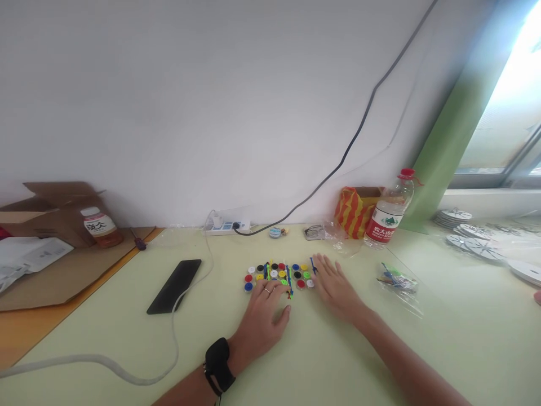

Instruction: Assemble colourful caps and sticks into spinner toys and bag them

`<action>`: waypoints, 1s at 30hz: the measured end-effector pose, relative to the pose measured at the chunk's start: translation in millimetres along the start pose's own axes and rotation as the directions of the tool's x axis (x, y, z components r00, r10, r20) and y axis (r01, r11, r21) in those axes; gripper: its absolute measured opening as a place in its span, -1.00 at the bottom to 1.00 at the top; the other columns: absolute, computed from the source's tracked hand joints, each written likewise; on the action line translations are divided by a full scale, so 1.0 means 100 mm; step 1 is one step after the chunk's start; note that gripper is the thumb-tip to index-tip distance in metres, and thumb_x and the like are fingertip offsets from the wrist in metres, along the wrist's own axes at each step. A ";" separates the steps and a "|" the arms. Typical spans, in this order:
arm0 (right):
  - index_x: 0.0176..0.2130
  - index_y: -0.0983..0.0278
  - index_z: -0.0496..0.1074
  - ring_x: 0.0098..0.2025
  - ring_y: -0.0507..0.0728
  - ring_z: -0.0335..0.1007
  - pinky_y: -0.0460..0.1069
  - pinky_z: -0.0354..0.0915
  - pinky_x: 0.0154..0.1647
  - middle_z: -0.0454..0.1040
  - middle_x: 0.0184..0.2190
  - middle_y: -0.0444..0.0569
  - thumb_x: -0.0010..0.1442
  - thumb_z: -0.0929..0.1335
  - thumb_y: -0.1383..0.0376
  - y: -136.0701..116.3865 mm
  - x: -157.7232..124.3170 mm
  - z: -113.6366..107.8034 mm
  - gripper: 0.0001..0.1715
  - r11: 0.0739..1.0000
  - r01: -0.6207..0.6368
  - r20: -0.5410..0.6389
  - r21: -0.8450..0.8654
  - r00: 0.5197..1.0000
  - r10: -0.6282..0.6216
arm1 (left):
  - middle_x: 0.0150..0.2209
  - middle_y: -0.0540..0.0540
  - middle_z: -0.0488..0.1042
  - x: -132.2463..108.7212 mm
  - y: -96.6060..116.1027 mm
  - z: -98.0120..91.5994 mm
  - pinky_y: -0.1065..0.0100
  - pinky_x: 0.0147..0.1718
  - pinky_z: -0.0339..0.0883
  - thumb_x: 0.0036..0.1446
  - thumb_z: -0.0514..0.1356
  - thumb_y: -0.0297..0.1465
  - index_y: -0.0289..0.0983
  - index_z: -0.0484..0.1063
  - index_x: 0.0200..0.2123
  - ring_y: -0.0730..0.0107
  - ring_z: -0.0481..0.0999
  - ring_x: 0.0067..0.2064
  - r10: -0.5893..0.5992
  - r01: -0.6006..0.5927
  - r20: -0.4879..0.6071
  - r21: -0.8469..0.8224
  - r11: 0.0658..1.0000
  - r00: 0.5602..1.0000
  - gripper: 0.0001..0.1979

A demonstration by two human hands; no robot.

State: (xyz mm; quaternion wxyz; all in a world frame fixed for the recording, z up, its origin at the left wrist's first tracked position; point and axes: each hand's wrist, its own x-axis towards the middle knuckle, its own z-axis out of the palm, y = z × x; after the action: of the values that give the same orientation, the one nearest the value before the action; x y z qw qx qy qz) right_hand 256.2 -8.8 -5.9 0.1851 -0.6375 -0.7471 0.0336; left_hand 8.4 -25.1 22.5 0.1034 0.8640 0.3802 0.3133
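Observation:
A cluster of small coloured round discs point(279, 274) lies on the pale yellow-green table point(321, 361), with thin blue and green sticks point(288, 279) laid among them. My left hand point(264, 313) rests flat just in front of the discs, fingers stretched toward them, a ring on one finger and a black band on the wrist. My right hand point(336, 285) lies flat at the right edge of the cluster, fingers spread, next to a blue stick point(313, 264). Neither hand holds anything.
A black phone point(174, 286) with a white cable lies left. At the back stand a power strip point(226, 226), a water bottle point(389, 211), an orange-yellow bag point(350, 211) and a tea bottle point(99, 226). A clear bag of parts point(397, 280) and white discs point(473, 242) lie right.

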 end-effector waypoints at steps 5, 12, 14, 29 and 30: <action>0.19 0.27 0.36 0.25 0.30 0.30 0.15 0.27 0.14 0.34 0.26 0.20 0.38 0.18 0.20 0.25 0.04 -0.11 -0.52 0.986 -0.168 -0.010 -0.004 0.986 0.168 | 0.06 -0.08 0.45 -0.02 -0.01 0.00 0.00 0.15 0.30 0.24 0.15 -0.50 -0.11 0.39 0.08 0.10 0.32 0.13 -0.016 0.016 0.015 -0.002 1.000 1.000 -0.64; -0.08 0.24 0.44 -0.22 0.15 0.46 -0.03 0.23 -0.26 0.53 -0.24 0.00 0.21 0.25 0.40 0.22 0.06 -0.17 -0.70 0.980 -0.164 0.062 0.116 0.986 0.157 | 0.02 -0.08 0.47 -0.01 0.01 -0.01 0.01 0.14 0.29 0.24 0.15 -0.51 -0.13 0.40 0.04 0.10 0.32 0.11 -0.016 0.018 0.042 -0.027 0.999 0.999 -0.68; -0.11 0.24 0.44 -0.28 0.13 0.44 -0.04 0.21 -0.32 0.52 -0.30 -0.04 0.16 0.26 0.42 0.24 0.07 -0.17 -0.70 0.973 -0.159 0.064 0.165 0.987 0.151 | 0.01 -0.08 0.48 0.00 0.02 -0.02 0.00 0.14 0.29 0.24 0.14 -0.52 -0.14 0.41 0.02 0.10 0.32 0.11 -0.013 0.015 0.051 -0.035 0.999 0.999 -0.69; -0.03 0.27 0.46 -0.29 0.18 0.47 0.03 0.35 -0.26 0.52 -0.27 0.04 0.24 0.30 0.08 0.48 0.21 -0.10 -0.58 0.950 -0.165 -0.072 0.267 0.979 0.190 | -0.06 -0.10 0.50 -0.02 0.01 -0.01 -0.01 0.09 0.34 0.21 0.15 -0.53 -0.14 0.45 -0.05 0.11 0.37 0.06 0.037 -0.036 0.018 -0.034 0.999 0.999 -0.72; -0.06 0.27 0.47 -0.27 0.18 0.46 0.03 0.34 -0.24 0.50 -0.27 0.04 0.23 0.32 0.09 0.46 0.19 -0.10 -0.61 0.960 -0.134 -0.054 0.246 0.987 0.151 | -0.06 -0.10 0.50 -0.02 0.01 -0.01 0.00 0.09 0.34 0.22 0.15 -0.52 -0.13 0.46 -0.05 0.11 0.38 0.06 0.038 -0.037 0.014 -0.032 0.999 0.999 -0.72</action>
State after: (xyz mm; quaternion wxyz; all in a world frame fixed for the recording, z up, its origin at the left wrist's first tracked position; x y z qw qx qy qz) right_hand 300.5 16.7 -5.4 0.2854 -0.6633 -0.6823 0.1142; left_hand 7.8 -27.3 22.9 0.1142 0.8716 0.3580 0.3148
